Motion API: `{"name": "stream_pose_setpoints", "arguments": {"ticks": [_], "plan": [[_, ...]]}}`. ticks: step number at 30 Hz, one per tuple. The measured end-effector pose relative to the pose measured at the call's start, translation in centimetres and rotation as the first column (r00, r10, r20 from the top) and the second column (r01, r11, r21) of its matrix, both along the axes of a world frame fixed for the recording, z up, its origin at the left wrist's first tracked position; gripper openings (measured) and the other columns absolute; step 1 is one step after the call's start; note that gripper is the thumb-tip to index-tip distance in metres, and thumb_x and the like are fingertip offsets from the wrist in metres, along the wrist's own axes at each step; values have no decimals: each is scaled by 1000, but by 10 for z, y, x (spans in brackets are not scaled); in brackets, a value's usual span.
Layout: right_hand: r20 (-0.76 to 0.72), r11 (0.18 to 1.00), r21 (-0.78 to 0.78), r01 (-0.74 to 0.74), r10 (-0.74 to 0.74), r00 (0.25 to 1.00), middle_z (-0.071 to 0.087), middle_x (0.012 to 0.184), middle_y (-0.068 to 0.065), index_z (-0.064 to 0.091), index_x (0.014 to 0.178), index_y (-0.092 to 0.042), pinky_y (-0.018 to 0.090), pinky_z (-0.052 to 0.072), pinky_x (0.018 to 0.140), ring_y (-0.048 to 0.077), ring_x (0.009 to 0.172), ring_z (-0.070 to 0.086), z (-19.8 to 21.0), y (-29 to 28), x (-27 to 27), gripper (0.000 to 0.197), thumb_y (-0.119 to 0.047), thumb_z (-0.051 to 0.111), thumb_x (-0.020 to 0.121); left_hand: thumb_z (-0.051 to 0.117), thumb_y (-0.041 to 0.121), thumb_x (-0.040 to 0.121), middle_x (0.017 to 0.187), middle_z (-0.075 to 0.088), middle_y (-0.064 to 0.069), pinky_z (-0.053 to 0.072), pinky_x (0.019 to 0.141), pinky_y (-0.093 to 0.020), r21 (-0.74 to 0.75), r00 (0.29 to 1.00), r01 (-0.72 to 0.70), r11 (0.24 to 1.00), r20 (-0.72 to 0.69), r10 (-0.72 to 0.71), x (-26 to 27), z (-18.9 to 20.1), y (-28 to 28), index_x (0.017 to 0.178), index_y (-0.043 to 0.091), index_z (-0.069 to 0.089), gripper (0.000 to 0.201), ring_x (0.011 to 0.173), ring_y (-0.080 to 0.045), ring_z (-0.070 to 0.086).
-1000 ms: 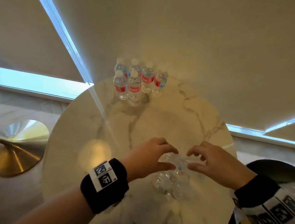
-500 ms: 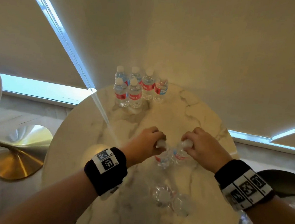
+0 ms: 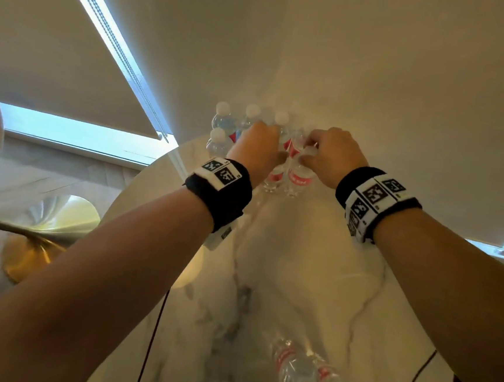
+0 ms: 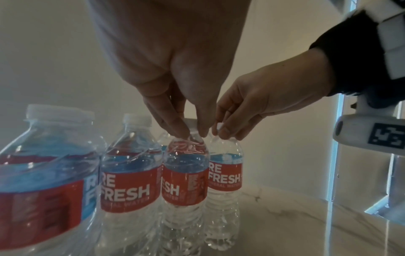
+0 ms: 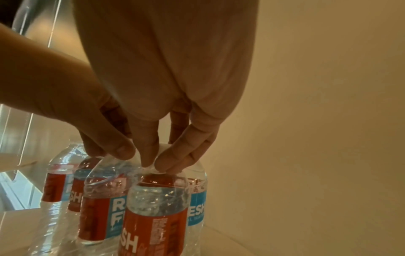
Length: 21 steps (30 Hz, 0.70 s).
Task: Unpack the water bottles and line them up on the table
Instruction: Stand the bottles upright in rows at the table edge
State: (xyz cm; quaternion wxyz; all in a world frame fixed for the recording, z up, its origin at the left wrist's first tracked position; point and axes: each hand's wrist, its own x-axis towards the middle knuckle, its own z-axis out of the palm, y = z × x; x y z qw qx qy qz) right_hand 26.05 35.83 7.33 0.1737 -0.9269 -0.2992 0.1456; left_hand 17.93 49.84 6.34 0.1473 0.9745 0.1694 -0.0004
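Pinching a cap in each hand, you've got two bottles at the far edge of the table (image 3: 312,287), right beside the standing group (image 3: 229,128). Your left hand (image 3: 256,148) has its fingertips (image 4: 175,126) closed on the white cap of the left bottle (image 4: 186,173), and your right hand (image 3: 333,155) nips the cap of the right bottle (image 4: 225,176) the same way, thumb and fingers (image 5: 175,159) curled tight around the neck. Both bottles hang upright, touching or nearly touching each other; whether their bases are down on the marble, you can't quite tell from here. These look full, so expect some weight swinging under a small grip, and the thin clear walls will dent if squeezed. The cap and neck ring are the stiff part, so that's a sound hold for a short carry; for anything longer, wrap the label band. Smooth plastic on polished stone may slide, so set them flat. More bottles (image 3: 307,375) lie on their sides at the near edge, waiting for their turn.
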Motion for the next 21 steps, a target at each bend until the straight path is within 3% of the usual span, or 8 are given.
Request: {"name": "stream_pose_setpoints", "arguments": {"ticks": [6,9,12,16,21], "plan": [[1,1000,8,18,-18,1000,65,108,16,67,111,-13,37,50,79,33,96,63,-4,4,1,32,-29,71,84,68,36,93,105,65,-15,58,82,-38,-28,998,-58,998,19,58,6,-9,-1,111,3,65,38,91,-31,67],[-51,999,-3,32,-32,998,65,115,13,60,125,-15,35,49,80,31,101,62,5,-7,-5,52,-34,76,80,63,41,96,107,65,-15,57,85,-38,3,1000,-27,1000,2,27,-1,-2,-5,113,3,64,42,95,-30,67],[-60,999,-1,32,-32,998,63,120,9,53,135,-18,33,46,82,28,107,60,24,-31,-24,67,-45,76,78,61,42,97,117,62,-15,50,85,-31,-36,1000,1,999,23,0,-20,17,-13,124,1,59,49,102,-28,64],[-94,1000,24,-14,16,995,65,110,0,58,128,-23,32,47,77,19,89,63,47,-86,-78,60,-59,65,81,61,34,99,121,65,-9,57,90,-36,-54,961,209,976,196,-195,-75,32,-38,131,9,61,41,97,-22,67],[-226,993,37,-108,114,968,65,91,-10,64,104,-31,35,53,75,8,71,63,59,-163,-157,54,-75,55,74,58,41,94,101,68,0,57,74,-28,-263,890,448,855,226,-397,-170,38,-97,118,15,71,37,78,-12,65]]}}
